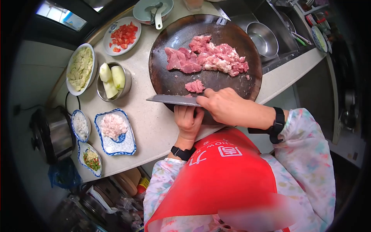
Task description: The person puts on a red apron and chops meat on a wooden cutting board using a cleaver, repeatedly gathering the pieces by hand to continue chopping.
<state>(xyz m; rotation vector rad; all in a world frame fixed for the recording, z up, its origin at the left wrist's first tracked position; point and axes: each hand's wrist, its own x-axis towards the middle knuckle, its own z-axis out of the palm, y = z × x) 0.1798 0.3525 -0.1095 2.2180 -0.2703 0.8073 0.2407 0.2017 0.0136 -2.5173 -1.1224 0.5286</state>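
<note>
The right hand (224, 106) grips the cleaver (174, 100) by its handle, the left hand (188, 119) lies open beneath it, beside soft, slippery-looking meat (195, 86) on the round board (174, 79).

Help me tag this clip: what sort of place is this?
Most likely a home kitchen: raw meat lies on a round cutting board, a sink sits beside it, and bowls of prepared ingredients line the counter.

- My right hand (224, 106) hides the cleaver (174, 99) handle.
- The blade covers my left hand's (188, 120) fingertips.
- My apron's (228, 185) lower part is blurred.
</note>
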